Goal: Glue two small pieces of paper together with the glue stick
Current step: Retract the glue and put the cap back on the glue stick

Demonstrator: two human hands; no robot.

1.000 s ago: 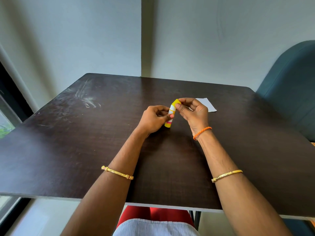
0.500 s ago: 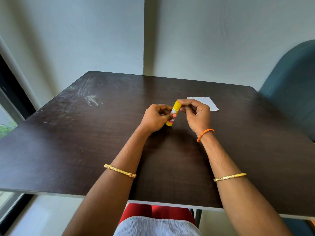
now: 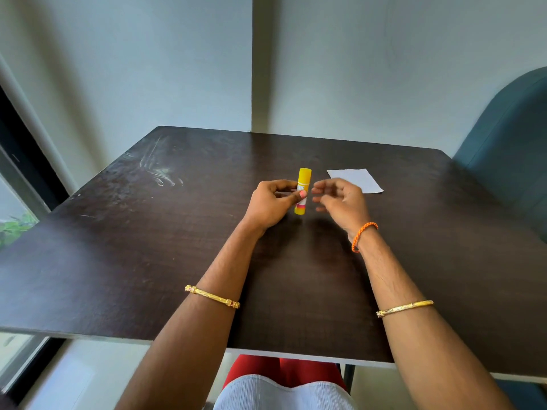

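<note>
A yellow glue stick with its cap on stands upright above the dark table. My left hand grips its middle between thumb and fingers. Just right of the stick, my right hand hovers with fingers loosely spread, blurred, holding nothing. A small white piece of paper lies flat on the table behind my right hand, partly hidden by its fingers.
A teal chair back stands at the table's right side. The wall runs close behind the far edge. A window frame is at the left. Pale smears mark the table's far left.
My right hand has let go of the glue stick's top and pulled slightly to the right. The stick has swung from tilted to upright in my left hand.
</note>
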